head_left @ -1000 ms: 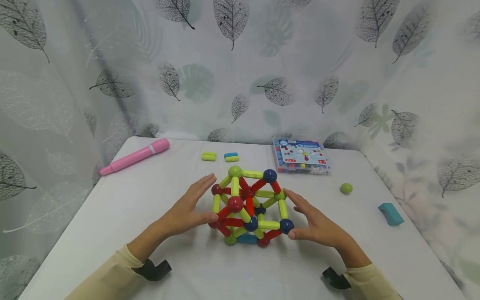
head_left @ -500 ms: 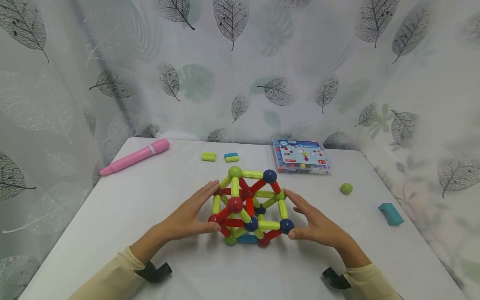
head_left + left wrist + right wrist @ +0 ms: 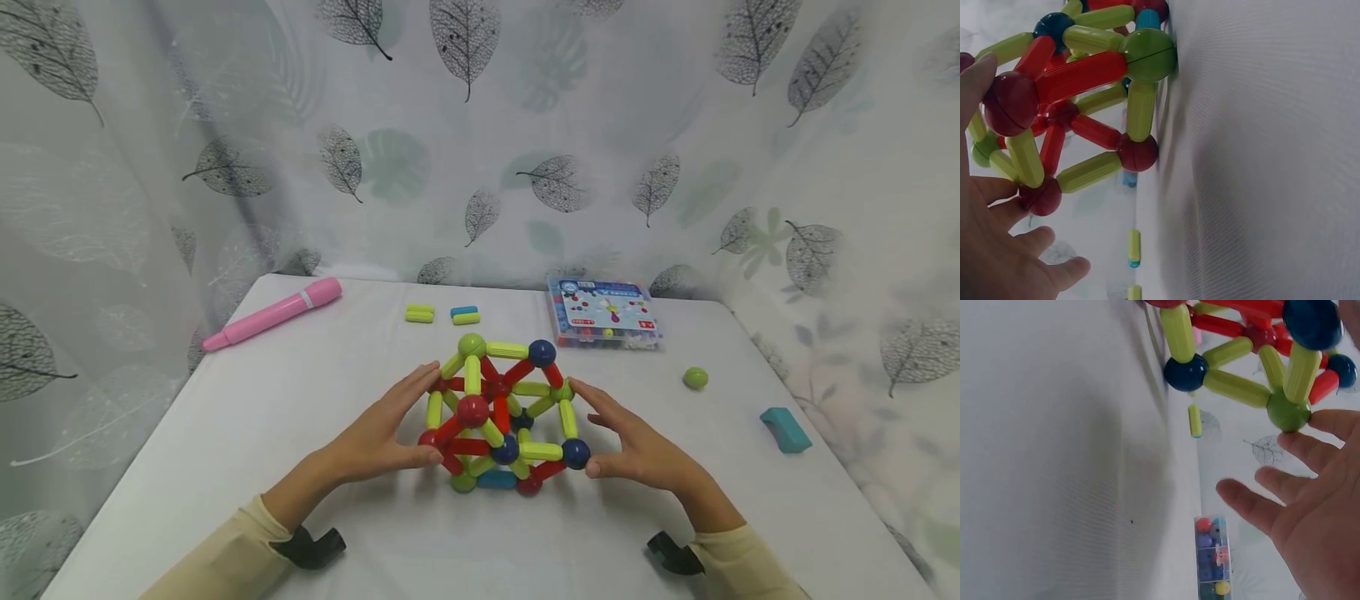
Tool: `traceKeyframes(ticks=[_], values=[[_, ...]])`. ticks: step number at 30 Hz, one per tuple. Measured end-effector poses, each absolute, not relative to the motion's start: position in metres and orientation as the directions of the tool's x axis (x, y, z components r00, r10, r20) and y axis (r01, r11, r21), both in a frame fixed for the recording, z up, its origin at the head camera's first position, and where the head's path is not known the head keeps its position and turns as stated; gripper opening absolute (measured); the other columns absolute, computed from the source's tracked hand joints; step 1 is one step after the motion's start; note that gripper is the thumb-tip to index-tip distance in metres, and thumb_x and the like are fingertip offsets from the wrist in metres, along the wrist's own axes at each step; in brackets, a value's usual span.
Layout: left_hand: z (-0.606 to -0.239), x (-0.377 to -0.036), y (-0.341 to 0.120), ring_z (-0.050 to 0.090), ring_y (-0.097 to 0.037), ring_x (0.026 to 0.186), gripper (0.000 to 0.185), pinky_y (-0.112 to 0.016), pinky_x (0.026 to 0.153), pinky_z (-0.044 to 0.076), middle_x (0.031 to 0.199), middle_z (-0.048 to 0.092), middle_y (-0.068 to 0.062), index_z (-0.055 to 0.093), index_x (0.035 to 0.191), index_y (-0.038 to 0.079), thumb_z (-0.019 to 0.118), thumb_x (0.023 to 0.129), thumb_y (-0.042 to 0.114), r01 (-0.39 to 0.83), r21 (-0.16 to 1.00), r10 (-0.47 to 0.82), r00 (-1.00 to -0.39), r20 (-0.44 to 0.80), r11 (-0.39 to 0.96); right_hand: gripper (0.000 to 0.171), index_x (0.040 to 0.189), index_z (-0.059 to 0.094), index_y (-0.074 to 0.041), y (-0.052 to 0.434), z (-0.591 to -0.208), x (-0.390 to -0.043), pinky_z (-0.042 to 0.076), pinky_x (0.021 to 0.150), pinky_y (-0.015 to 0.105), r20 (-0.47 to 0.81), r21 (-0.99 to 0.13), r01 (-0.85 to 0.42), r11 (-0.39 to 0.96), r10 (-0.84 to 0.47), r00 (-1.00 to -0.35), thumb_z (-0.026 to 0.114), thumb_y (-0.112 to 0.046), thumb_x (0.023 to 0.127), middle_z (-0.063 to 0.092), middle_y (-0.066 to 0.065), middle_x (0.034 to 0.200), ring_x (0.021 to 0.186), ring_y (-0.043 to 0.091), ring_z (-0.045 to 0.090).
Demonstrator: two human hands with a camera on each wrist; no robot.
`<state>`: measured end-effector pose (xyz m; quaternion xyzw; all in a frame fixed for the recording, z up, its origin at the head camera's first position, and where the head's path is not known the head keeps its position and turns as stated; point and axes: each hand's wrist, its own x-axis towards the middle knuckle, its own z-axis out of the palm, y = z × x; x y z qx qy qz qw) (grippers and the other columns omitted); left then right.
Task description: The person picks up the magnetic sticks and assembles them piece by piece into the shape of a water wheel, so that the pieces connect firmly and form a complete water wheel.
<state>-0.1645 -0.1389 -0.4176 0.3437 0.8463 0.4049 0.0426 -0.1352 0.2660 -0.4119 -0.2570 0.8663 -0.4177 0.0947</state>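
The print on the lid of the clear parts box, well beyond the right hand, is too small to read, and the rod-and-ball frame between both hands runs off both wrist views' top edges.

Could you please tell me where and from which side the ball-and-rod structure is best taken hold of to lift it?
Probably at the balls on both flanks of the ball-and-rod structure, left hand and right hand pressing inward. It is an open lattice, so a one-sided grip on a rod could pull joints apart.

Bare table is lying open left of the rod-and-ball frame. Behind it, loose rods and a parts box are crowding the way
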Motion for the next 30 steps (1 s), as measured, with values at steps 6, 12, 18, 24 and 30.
traceKeyframes(ticks=[6, 12, 18, 24, 30], values=[[-0.418, -0.167, -0.137, 0.026, -0.027, 0.154, 0.099, -0.060, 0.109, 0.043, 0.169, 0.023, 0.001, 0.025, 0.163, 0.026, 0.078, 0.084, 0.051, 0.553, 0.722, 0.614, -0.757, 0.225, 0.417, 0.072, 0.163, 0.024, -0.017, 0.277, -0.411, -0.185, 0.046, 0.107, 0.059, 0.083, -0.876, -0.313, 0.368, -0.524, -0.848, 0.054, -0.038, 0.101, 0.030, 0.015, 0.165, 0.146, 0.046, 0.034], [-0.420, -0.168, -0.135, 0.028, -0.026, 0.153, 0.098, -0.061, 0.109, 0.044, 0.169, 0.024, 0.003, 0.026, 0.163, 0.026, 0.078, 0.084, 0.049, 0.557, 0.733, 0.606, -0.755, 0.250, 0.391, 0.061, 0.159, 0.032, -0.023, 0.251, -0.415, -0.268, 0.039, 0.113, 0.061, -0.002, -0.940, -0.151, 0.305, -0.449, -0.894, 0.055, -0.031, 0.102, 0.039, 0.012, 0.160, 0.145, 0.034, 0.041], [-0.422, -0.169, -0.129, 0.027, -0.024, 0.153, 0.097, -0.059, 0.108, 0.045, 0.169, 0.023, 0.005, 0.025, 0.163, 0.030, 0.077, 0.084, 0.051, 0.552, 0.740, 0.613, -0.752, 0.242, 0.385, 0.064, 0.158, 0.035, -0.019, 0.212, -0.425, -0.329, 0.043, 0.112, 0.054, -0.128, -0.931, -0.038, 0.362, -0.422, -0.897, 0.062, -0.027, 0.101, 0.041, 0.013, 0.159, 0.142, 0.034, 0.044], [-0.420, -0.162, -0.137, 0.029, -0.028, 0.152, 0.098, -0.063, 0.104, 0.046, 0.168, 0.025, 0.004, 0.025, 0.162, 0.033, 0.076, 0.082, 0.057, 0.514, 0.753, 0.584, -0.782, 0.217, 0.410, 0.065, 0.158, 0.036, -0.014, 0.171, -0.434, -0.356, 0.051, 0.106, 0.046, -0.162, -0.872, -0.108, 0.478, -0.489, -0.857, 0.065, -0.027, 0.101, 0.042, 0.016, 0.155, 0.137, 0.036, 0.049], [-0.420, -0.161, -0.139, 0.028, -0.027, 0.153, 0.097, -0.062, 0.106, 0.046, 0.168, 0.024, 0.005, 0.024, 0.162, 0.033, 0.076, 0.084, 0.055, 0.521, 0.753, 0.589, -0.777, 0.223, 0.403, 0.060, 0.154, 0.044, -0.017, 0.156, -0.443, -0.366, 0.049, 0.107, 0.051, -0.188, -0.842, -0.101, 0.530, -0.462, -0.867, 0.068, -0.026, 0.100, 0.046, 0.013, 0.151, 0.137, 0.035, 0.050]])
